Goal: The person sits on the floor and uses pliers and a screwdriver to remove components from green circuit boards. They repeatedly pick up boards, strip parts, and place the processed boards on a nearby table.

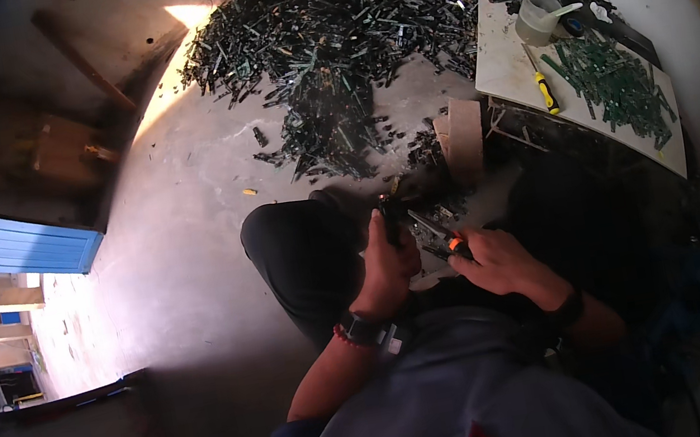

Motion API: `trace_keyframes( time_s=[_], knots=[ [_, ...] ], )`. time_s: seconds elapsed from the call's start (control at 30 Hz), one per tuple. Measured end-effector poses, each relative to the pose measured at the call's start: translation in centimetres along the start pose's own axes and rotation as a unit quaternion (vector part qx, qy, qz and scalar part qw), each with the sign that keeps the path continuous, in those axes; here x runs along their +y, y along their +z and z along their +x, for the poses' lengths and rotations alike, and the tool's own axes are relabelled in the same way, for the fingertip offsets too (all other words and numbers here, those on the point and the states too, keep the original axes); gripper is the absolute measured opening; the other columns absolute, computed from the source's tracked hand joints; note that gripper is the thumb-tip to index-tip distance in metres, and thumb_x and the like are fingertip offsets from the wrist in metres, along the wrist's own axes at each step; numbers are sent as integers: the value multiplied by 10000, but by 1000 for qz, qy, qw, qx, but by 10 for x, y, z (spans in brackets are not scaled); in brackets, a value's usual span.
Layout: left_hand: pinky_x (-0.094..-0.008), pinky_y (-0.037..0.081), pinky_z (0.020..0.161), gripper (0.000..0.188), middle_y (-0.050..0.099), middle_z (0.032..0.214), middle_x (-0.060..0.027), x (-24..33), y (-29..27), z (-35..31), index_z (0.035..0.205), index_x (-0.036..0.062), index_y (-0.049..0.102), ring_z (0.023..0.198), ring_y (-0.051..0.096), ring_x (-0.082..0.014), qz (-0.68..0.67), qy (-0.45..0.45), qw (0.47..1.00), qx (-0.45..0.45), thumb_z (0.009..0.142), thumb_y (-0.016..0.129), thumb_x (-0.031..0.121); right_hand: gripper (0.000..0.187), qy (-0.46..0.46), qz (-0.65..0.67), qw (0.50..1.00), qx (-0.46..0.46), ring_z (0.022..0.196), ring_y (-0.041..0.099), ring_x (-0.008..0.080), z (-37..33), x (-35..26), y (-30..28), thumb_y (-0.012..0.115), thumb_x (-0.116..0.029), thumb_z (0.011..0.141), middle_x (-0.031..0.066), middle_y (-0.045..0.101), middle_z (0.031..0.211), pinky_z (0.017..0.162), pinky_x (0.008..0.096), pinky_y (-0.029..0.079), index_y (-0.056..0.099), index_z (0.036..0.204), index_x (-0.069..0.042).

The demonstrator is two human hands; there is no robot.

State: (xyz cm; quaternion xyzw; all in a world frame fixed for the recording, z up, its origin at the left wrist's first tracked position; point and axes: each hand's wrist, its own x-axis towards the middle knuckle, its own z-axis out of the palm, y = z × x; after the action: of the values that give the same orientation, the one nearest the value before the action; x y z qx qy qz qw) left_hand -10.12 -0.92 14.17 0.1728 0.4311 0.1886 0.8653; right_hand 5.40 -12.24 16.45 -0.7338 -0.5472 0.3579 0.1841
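Observation:
My left hand (390,267) is closed around a small black part (387,209), thumb laid along it; its exact kind is hard to make out. In my right hand (504,263) is a pair of pliers (434,226) with orange and black handles. Their metal jaws point up and left toward the black part, close to it; whether they touch it I cannot tell. Both hands are over my lap, between my knees. Below them, small dark scraps (449,207) lie on the floor, partly hidden by the hands and tool.
A large heap of dark strips and pieces (323,49) covers the floor ahead. The low white table (503,57) at right holds green circuit-board strips (608,82), a yellow-handled screwdriver (546,93) and a translucent jug (534,17). Cardboard (465,141) stands beside it. A blue door (38,245) is at left.

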Motion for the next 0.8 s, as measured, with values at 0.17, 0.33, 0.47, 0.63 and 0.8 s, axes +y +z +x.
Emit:
trace_keyframes(
  time_s=[0.17,0.33,0.47,0.63,0.8],
  knots=[
    [-241,194,399,500,293,515,41,-8,0,2,647,133,386,414,250,-89,25,3,999,-28,930,347,542,294,3,-59,998,-28,772,593,366,9,-15,-11,559,-278,821,196,593,806,696,436,463,526,856,12],
    [-235,179,398,500,286,517,48,-10,-1,5,628,151,376,414,244,-81,71,31,997,-9,929,342,549,246,-65,-205,970,110,783,602,305,11,-3,1,594,-221,783,154,590,813,678,402,472,523,873,-3],
    [-236,169,395,496,276,514,52,-13,0,6,622,160,363,411,229,-80,94,33,995,-12,930,339,548,248,-44,-253,959,119,807,601,274,15,-2,-4,621,-184,755,142,584,833,674,383,475,522,896,-6],
    [-234,164,394,501,266,508,54,-18,5,8,611,165,355,408,224,-78,81,35,996,15,929,336,551,276,-35,-256,957,132,832,578,269,10,-1,-8,632,-159,741,138,557,872,696,377,458,507,930,-2],
    [-236,160,392,498,256,509,54,-24,1,12,617,163,373,408,223,-79,68,21,997,3,927,344,552,342,-49,-285,945,156,894,538,277,9,4,-8,641,-139,728,138,526,911,750,371,429,486,993,11]
  ],
)
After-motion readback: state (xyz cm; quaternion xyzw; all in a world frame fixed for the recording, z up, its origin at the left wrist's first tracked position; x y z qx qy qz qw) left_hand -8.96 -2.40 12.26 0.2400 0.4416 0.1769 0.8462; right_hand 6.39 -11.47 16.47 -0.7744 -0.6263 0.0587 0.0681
